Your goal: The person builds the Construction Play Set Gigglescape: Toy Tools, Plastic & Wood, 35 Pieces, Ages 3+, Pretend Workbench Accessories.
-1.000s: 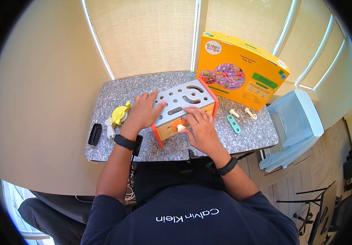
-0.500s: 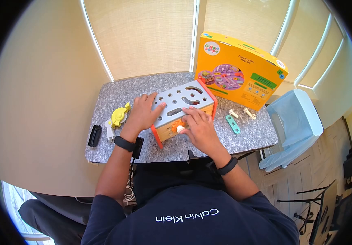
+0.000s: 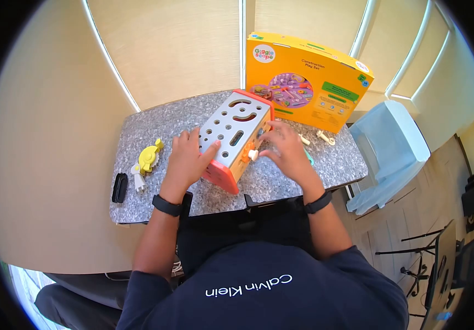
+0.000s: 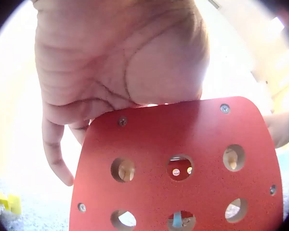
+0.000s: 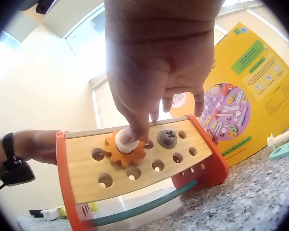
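Our left hand (image 3: 187, 160) spreads on the holed box (image 3: 232, 121), our right hand (image 3: 290, 153) gapes at its white bolt (image 3: 254, 155); the box runs lengthwise toward the table's (image 3: 173, 122) far edge.

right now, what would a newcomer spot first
Likely the yellow Construction Play Set box, standing at the back of the speckled table. Next comes the toy workbench in front of it, with the left hand on top and an orange gear on its wooden side, near the right hand.
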`<state>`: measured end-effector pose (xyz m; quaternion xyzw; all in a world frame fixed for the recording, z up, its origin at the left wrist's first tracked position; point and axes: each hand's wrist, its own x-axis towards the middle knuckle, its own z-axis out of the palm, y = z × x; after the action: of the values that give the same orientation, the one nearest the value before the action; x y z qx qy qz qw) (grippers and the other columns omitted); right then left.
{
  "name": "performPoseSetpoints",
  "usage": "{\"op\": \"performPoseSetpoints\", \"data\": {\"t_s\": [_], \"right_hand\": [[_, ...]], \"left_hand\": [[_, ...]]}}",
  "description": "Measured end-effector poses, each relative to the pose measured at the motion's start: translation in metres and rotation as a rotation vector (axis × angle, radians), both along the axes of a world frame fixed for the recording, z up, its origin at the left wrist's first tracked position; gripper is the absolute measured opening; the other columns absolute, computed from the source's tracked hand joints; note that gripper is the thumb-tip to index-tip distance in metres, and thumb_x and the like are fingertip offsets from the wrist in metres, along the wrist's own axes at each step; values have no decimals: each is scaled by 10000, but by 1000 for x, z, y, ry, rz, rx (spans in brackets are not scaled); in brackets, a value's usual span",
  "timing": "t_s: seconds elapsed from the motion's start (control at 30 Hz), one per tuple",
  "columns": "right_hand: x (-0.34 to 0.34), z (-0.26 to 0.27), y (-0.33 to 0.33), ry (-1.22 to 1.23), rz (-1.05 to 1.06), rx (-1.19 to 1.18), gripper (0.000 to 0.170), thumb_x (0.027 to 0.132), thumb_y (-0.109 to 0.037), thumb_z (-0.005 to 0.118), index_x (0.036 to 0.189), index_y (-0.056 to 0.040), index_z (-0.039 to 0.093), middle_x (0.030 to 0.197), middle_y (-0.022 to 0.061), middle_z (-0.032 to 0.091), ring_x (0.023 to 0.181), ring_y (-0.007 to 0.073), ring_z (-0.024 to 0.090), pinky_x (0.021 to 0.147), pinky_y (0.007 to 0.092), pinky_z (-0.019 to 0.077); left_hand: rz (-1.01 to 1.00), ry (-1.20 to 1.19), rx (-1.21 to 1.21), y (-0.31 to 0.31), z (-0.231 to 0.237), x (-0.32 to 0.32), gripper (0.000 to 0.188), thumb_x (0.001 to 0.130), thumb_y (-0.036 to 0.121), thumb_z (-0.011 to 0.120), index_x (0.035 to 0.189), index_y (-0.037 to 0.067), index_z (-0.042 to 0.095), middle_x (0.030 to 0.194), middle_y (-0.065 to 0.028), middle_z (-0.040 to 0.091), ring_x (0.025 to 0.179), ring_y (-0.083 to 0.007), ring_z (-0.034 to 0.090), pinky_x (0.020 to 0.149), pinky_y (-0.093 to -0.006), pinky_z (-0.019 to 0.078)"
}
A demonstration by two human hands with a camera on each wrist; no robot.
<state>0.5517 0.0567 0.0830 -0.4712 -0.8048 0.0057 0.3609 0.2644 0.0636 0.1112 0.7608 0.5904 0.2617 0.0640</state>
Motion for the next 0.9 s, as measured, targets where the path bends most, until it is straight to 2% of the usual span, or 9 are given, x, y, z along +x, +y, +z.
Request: {"op": "performPoseSetpoints", "data": {"t_s": [0.17, 0.2, 0.27, 0.37, 0.47, 0.6, 0.67, 0.8, 0.9], "right_hand": [[81, -23, 45, 33, -256, -18, 281, 813, -148, 809, 1057, -61, 700, 1068, 179, 690, 1062, 394, 657, 907, 462, 536], [94, -34, 55, 29, -249, -17, 281, 813, -148, 809, 1057, -61, 700, 1068, 179, 690, 1062, 394, 657, 907, 462, 536], [115, -56, 73, -174, -375, -269, 231, 807, -103, 766, 1028, -53, 721, 1059, 184, 699, 1049, 397, 668, 894, 471, 545], [124, -85, 95, -205, -415, -346, 203, 810, -94, 726, 1009, -55, 739, 1077, 183, 709, 1029, 408, 678, 893, 490, 545], [122, -83, 95, -354, -424, -287, 235, 816, -94, 703, 1047, -65, 733, 1074, 191, 722, 1032, 413, 685, 903, 513, 539], [98, -43, 89, -270, -487, -309, 231, 854, -53, 672, 1081, -55, 718, 1066, 195, 736, 1069, 399, 686, 917, 509, 538], [73, -12, 79, 64, -231, 133, 209, 904, -19, 665, 1108, -41, 701, 1052, 193, 746, 1058, 378, 709, 890, 459, 560], [-15, 84, 17, 400, 250, -226, 239, 896, -76, 770, 1120, -27, 705, 1011, 149, 761, 914, 291, 748, 801, 345, 570], [-58, 110, -12, 250, 478, -78, 196, 901, -107, 770, 1075, -28, 724, 970, 128, 762, 873, 259, 741, 785, 331, 562]], "left_hand": [[-2, -36, -8, 4, -4, -6, 677, 1062, 491, 518, 1414, -88, 535, 1272, -284, 598, 1201, -412, 551, 1074, -466, 424], [4, -40, -7, 6, -11, -12, 677, 1062, 491, 518, 1414, -88, 535, 1272, -284, 598, 1201, -412, 551, 1074, -466, 424], [-123, -440, 46, 15, -32, -28, 683, 1073, 500, 496, 1402, -98, 542, 1308, -307, 589, 1243, -416, 542, 1091, -468, 410], [-51, -531, 63, 5, -29, -44, 654, 1081, 498, 493, 1381, -79, 563, 1355, -277, 591, 1209, -369, 600, 1050, -446, 453], [44, -543, 39, -14, -7, -51, 535, 1065, 420, 558, 1351, -30, 601, 1310, -219, 639, 1107, -304, 656, 916, -397, 527], [148, -424, 126, -39, 27, -55, 400, 1035, 289, 641, 1309, -3, 651, 1167, -159, 727, 991, -208, 693, 877, -356, 546], [-10, -472, 176, -51, 40, -54, 321, 979, 199, 713, 1237, 8, 706, 1070, -135, 761, 870, -164, 683, 796, -330, 549], [-162, -502, 176, -65, 57, -35, 298, 922, 129, 778, 1189, 2, 740, 1064, -129, 773, 882, -156, 707, 782, -306, 570], [-353, -588, 194, -66, 55, -26, 400, 817, 28, 860, 1199, -2, 746, 1127, -118, 767, 995, -187, 743, 885, -323, 624]]}}
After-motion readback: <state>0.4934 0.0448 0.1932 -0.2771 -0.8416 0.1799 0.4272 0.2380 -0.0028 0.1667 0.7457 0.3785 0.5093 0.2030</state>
